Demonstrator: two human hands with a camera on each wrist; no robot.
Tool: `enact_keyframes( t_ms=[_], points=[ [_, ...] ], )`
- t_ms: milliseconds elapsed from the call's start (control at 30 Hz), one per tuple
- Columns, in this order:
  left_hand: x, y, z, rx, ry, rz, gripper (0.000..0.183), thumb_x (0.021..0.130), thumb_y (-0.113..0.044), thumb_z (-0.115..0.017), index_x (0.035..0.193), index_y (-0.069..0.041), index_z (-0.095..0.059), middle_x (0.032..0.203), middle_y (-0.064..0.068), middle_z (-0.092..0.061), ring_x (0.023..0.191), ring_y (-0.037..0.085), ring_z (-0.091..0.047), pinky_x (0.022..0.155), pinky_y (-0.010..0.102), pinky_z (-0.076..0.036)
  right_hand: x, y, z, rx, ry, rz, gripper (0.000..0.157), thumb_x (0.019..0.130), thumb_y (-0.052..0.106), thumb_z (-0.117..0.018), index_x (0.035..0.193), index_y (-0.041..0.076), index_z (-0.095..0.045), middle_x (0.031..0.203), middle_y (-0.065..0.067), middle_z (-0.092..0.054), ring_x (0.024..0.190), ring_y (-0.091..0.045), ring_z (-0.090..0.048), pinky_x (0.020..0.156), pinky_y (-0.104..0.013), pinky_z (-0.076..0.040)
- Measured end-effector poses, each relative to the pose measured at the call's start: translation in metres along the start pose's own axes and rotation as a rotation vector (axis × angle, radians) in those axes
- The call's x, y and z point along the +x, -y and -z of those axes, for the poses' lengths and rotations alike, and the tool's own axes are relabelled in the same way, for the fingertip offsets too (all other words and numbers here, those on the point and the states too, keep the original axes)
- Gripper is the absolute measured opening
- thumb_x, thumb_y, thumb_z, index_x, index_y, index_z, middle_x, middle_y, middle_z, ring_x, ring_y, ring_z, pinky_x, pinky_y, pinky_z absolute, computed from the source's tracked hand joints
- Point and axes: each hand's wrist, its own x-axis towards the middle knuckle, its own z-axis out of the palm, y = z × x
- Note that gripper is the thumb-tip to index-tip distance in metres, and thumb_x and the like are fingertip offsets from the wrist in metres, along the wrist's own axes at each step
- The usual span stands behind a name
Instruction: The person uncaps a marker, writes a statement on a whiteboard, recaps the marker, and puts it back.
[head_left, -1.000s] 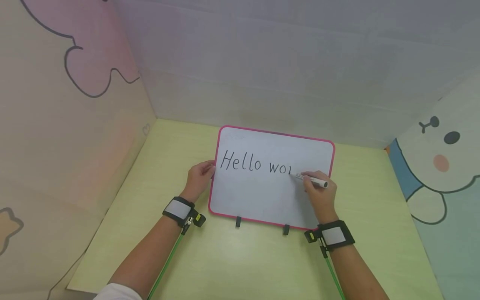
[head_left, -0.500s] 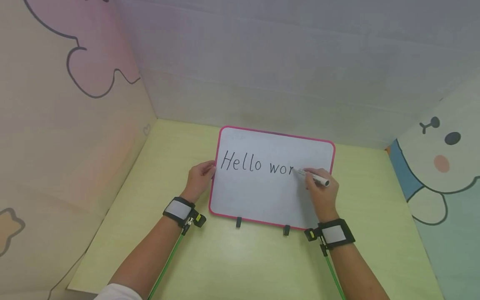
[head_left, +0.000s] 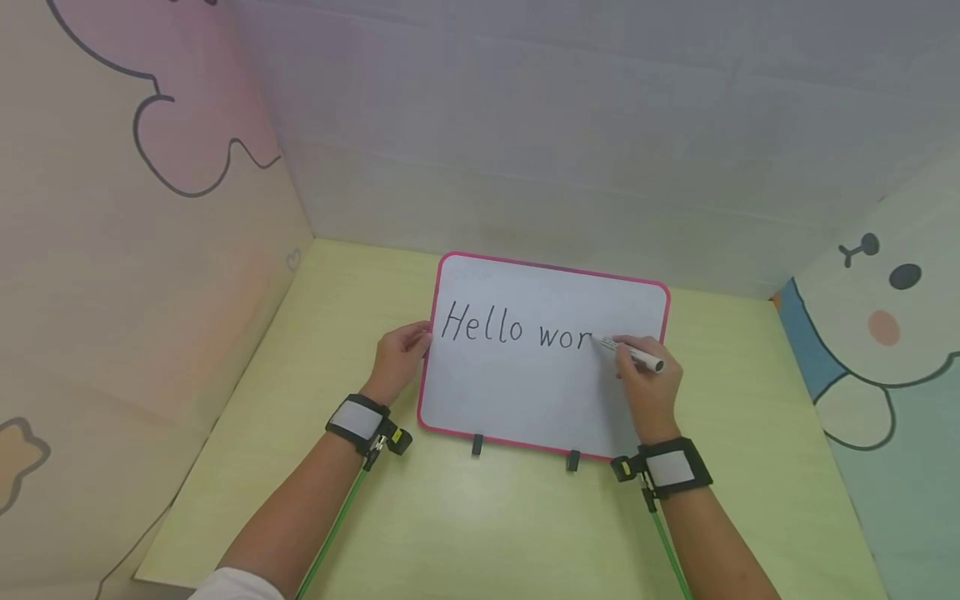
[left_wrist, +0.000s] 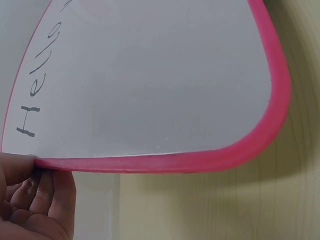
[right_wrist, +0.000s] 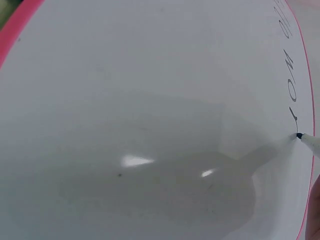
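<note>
A whiteboard (head_left: pixel 510 383) with a pink frame stands propped at a tilt on the table, bearing the black handwriting "Hello wor" (head_left: pixel 517 327). My left hand (head_left: pixel 400 358) pinches its left edge; in the left wrist view the thumb lies at the front of the pink rim (left_wrist: pixel 150 163) and the curled fingers are behind it. Between the thumb and fingers of my right hand (head_left: pixel 648 387) is a white marker (head_left: pixel 637 357) with a black end. In the right wrist view the marker's dark tip (right_wrist: pixel 299 135) meets the end of the "r" stroke.
Two small black feet (head_left: pixel 477 444) stick out below the board's lower edge onto the pale yellow table (head_left: pixel 465 533). A grey wall (head_left: pixel 525 150) rises close behind the board. Cartoon-printed panels (head_left: pixel 885 333) flank the table. Green cords (head_left: pixel 330 533) trail from both wrist straps.
The marker in my right hand has moved up and then right, turning a short downstroke after "wo" into an "r". My left hand and the board have stayed in place.
</note>
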Motion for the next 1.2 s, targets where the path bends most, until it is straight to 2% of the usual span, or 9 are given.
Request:
enact_keyframes(
  t_ms=[533,700,967,1200],
  points=[
    [0.0,-0.002,0.002,-0.002,0.005,0.006,0.034,0.094,-0.015,-0.054,0.125,-0.001,-0.057,0.12,0.013,-0.058,0.106,0.018,-0.057,0.085,0.026,-0.05,-0.001,0.003,0.0,0.027,-0.023,0.003,0.012,0.086,0.01,-0.061,0.089,0.006,-0.072,0.072,-0.001,-0.058,0.054,-0.013,-0.051,0.046,-0.015,-0.042],
    [0.0,-0.002,0.002,-0.008,0.004,0.013,0.035,0.094,-0.014,-0.054,0.126,0.0,-0.056,0.121,0.014,-0.058,0.107,0.018,-0.056,0.085,0.026,-0.05,-0.001,0.007,0.008,0.091,-0.054,-0.008,0.014,0.087,0.005,-0.058,0.091,0.0,-0.071,0.073,-0.006,-0.058,0.053,-0.018,-0.052,0.047,-0.016,-0.043],
    [0.001,0.001,0.005,-0.013,0.005,0.01,0.034,0.094,-0.014,-0.055,0.125,-0.001,-0.057,0.12,0.014,-0.058,0.106,0.018,-0.056,0.083,0.025,-0.051,0.0,0.015,0.021,0.061,-0.026,-0.017,0.014,0.087,0.003,-0.058,0.093,-0.003,-0.069,0.073,-0.006,-0.058,0.055,-0.017,-0.052,0.048,-0.014,-0.04],
    [0.001,0.001,0.005,-0.013,0.004,0.0,0.033,0.093,-0.014,-0.055,0.124,0.0,-0.058,0.119,0.015,-0.059,0.105,0.018,-0.057,0.083,0.026,-0.051,0.0,0.0,0.021,0.051,0.026,-0.044,0.018,0.089,0.017,-0.061,0.099,0.006,-0.07,0.079,-0.003,-0.057,0.059,-0.015,-0.053,0.052,-0.015,-0.045]
  ],
)
